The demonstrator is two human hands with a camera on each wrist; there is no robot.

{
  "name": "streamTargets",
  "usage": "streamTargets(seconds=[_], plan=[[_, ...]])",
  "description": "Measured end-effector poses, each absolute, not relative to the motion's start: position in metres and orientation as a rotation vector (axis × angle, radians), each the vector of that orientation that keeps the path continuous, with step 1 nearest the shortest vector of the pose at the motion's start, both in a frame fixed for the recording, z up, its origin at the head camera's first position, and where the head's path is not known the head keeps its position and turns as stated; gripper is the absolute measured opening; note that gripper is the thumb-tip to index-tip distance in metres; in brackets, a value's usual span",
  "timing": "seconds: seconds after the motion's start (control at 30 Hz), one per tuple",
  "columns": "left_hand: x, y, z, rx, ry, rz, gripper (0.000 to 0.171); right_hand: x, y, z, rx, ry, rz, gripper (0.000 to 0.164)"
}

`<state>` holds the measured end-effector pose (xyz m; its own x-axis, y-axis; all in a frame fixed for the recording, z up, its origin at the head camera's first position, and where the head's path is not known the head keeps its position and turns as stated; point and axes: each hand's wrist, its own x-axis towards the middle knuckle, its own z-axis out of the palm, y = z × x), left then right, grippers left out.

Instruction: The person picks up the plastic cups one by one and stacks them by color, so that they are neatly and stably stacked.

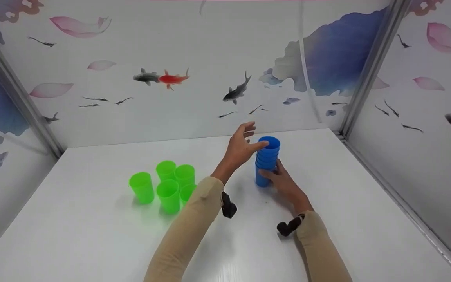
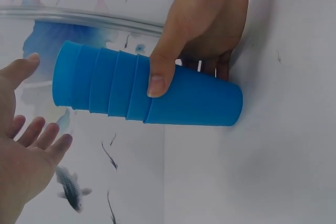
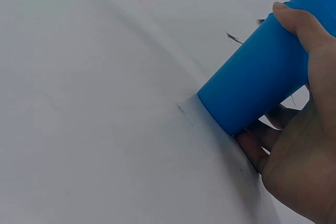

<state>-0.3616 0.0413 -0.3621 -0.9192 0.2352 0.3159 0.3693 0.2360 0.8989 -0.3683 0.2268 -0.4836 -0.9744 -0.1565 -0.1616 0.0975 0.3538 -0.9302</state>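
A stack of nested blue cups [image 1: 267, 159] stands upright on the white table, right of centre. Around its lower part my right hand [image 1: 287, 187] curls, thumb on the near side and fingers behind, as the right wrist view also shows on the bottom blue cup [image 3: 257, 72]. My left hand [image 1: 241, 147] is beside the stack's top rim with its fingers spread. In the left wrist view a gap separates that left hand [image 2: 31, 145] from the blue stack [image 2: 142, 87], and nothing is in its grasp.
Several green cups [image 1: 168, 196] stand upright and separate on the table [image 1: 92, 235], left of the blue stack and partly behind my left sleeve. White printed wall panels [image 1: 194, 47] close off the back and both sides. A black wrist camera [image 1: 228, 205] sits on my left wrist.
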Motion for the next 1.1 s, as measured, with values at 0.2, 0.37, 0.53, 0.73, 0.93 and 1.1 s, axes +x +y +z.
streamTargets(seconds=[0.2,0.37,0.53,0.73,0.93,1.1], plan=[[-0.349,0.021,-0.359,-0.631,-2.271,-1.825,0.071,-0.371,0.227,-0.484,-0.064,2.393,-1.655,0.117],[-0.33,-0.005,-0.349,-0.67,-2.2,-1.882,0.07,-0.37,0.228,-0.484,-0.068,2.388,-1.671,0.113],[-0.309,-0.035,-0.339,-0.641,-2.167,-1.876,0.068,-0.369,0.226,-0.482,-0.063,2.386,-1.666,0.117],[-0.289,-0.072,-0.327,-0.632,-2.098,-1.915,0.068,-0.367,0.226,-0.484,-0.056,2.383,-1.663,0.12],[-0.262,-0.127,-0.318,-0.559,-2.04,-1.939,0.064,-0.367,0.227,-0.484,-0.069,2.387,-1.655,0.115],[-0.242,-0.164,-0.317,-0.486,-1.942,-1.941,0.063,-0.368,0.227,-0.483,-0.073,2.375,-1.671,0.114]])
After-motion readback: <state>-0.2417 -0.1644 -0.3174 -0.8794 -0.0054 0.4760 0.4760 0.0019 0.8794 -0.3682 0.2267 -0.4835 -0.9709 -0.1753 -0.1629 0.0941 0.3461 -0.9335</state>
